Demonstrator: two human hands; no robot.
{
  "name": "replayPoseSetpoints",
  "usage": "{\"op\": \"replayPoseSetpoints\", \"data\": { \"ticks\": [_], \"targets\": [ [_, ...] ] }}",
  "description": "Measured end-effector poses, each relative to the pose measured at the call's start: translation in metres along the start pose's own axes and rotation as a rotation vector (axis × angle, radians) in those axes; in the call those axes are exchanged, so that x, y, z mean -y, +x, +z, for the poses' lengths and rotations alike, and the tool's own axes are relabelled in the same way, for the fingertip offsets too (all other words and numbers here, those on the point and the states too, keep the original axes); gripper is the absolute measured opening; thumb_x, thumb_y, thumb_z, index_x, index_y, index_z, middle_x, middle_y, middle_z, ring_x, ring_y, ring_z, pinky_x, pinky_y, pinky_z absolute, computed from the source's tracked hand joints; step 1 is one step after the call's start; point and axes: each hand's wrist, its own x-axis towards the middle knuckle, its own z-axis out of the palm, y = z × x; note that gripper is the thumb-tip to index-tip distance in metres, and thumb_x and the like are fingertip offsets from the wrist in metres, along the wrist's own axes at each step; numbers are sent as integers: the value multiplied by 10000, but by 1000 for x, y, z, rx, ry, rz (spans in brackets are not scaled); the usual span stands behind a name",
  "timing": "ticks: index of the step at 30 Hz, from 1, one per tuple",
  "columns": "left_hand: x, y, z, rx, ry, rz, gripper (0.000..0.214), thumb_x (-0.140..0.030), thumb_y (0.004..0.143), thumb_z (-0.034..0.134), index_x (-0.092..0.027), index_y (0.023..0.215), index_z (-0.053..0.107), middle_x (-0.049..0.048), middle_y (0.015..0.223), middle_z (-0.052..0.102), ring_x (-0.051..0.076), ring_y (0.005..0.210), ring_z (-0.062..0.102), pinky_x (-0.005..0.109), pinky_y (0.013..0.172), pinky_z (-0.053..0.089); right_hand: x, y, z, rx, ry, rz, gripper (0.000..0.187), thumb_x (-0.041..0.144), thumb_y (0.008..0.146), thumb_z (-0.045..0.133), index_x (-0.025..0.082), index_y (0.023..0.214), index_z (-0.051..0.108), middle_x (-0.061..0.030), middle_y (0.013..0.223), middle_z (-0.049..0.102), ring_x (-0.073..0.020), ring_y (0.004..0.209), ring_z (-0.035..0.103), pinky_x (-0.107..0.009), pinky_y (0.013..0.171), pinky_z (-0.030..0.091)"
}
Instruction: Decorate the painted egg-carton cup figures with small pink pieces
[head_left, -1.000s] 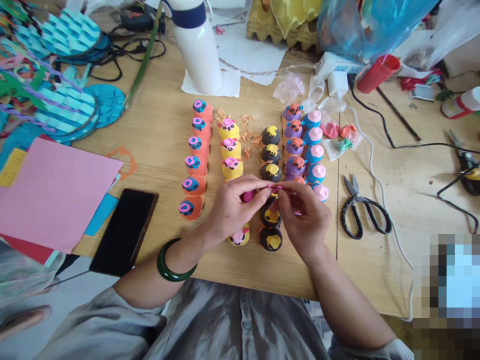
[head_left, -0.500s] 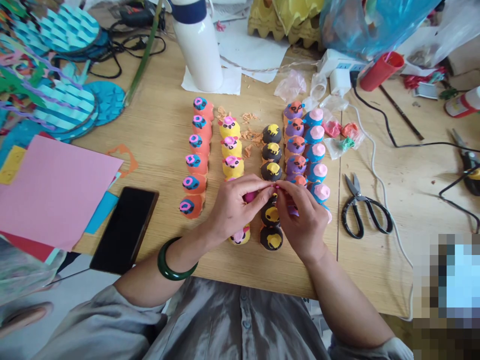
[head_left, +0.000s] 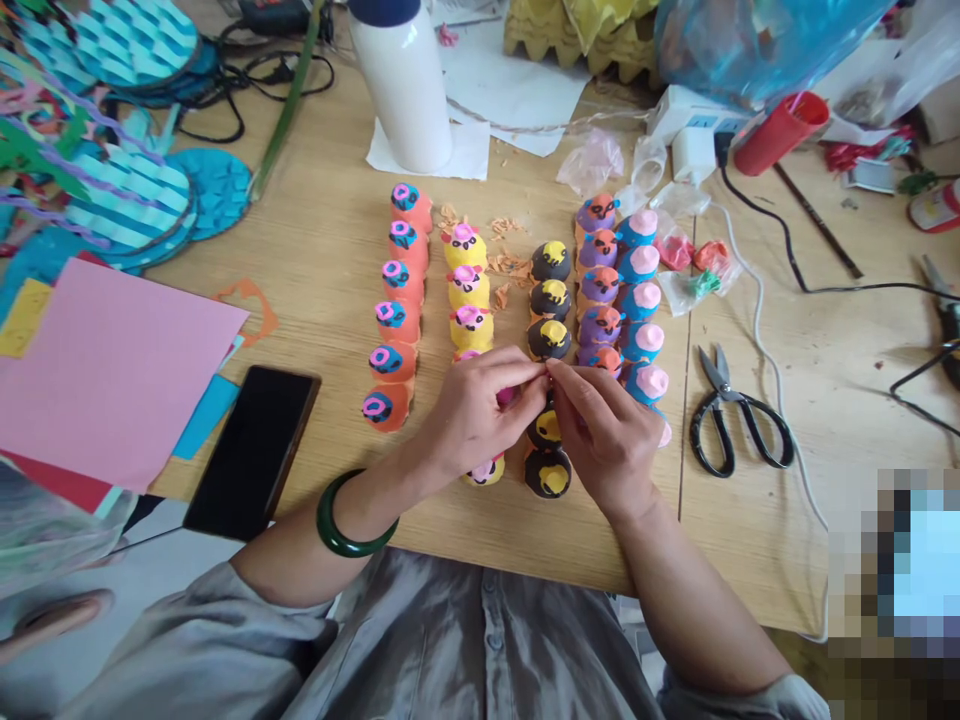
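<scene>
Two hands fingertip to fingertip above the painted cups

The bench (head_left: 450,520) has its near edge just in front of the person's body, and a strip of wood runs between that edge and the near ends of the rows. To the left, more bench lies between the orange row (head_left: 397,318) and the phone (head_left: 253,450), whose near end reaches the edge. To the right, a narrower strip separates the blue row (head_left: 643,302) from the open scissors (head_left: 721,395). Orange scraps (head_left: 507,265) lie between the yellow row (head_left: 471,288) and the black row (head_left: 550,300); the purple row (head_left: 598,285) is just beside the blue one.

Compared with half a second ago, the view has tilted slightly (the bottle (head_left: 409,100) is now cut off lower), while the rows and scissors keep their places. The pink speck that showed at the fingertips is now nearly hidden.

The magenta lump (head_left: 507,397) sits in the left hand (head_left: 487,405), in the grip behind thumb and index finger; it is mostly covered, so I cannot tell its long axis. The right hand (head_left: 611,430) has its grip pressed together at thumb and index, meeting the left fingertips; whether it pinches the speck, I cannot tell. The rows run lengthwise away from the person, domes up.
</scene>
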Motion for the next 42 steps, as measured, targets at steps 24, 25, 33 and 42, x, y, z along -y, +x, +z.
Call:
{"op": "replayPoseSetpoints", "data": {
  "ticks": [24,25,33,42],
  "targets": [
    [-7,2,-6,-62,-343,-164,241,-297,964,586,-174,885,778,25,765,636,109,674,551,227,564,433,18,19,-9,54,991,799,254,452,868,744,200,888,708,21,678,707,-100,463,630,-223,442,571],
    [-6,2,-5,-63,-287,-110,230,-269,963,580,-174,946,788,23,771,640,104,664,541,222,561,427,18,19,-8,51,997,800,250,445,869,744,199,874,699,22,673,704,-99,459,630,-220,438,569],
    [4,-2,1,-133,156,146,304,-121,953,542,-161,1181,740,21,827,662,81,621,524,205,563,408,19,18,-9,8,984,801,244,437,863,751,206,834,678,21,667,706,-105,453,642,-216,426,551],
    [3,-1,-2,-158,60,-17,235,-232,979,571,-162,1076,773,30,785,665,101,650,550,222,585,428,19,19,-9,1,992,810,234,422,868,749,201,838,681,19,667,702,-102,454,635,-219,428,545]
  ]
}}
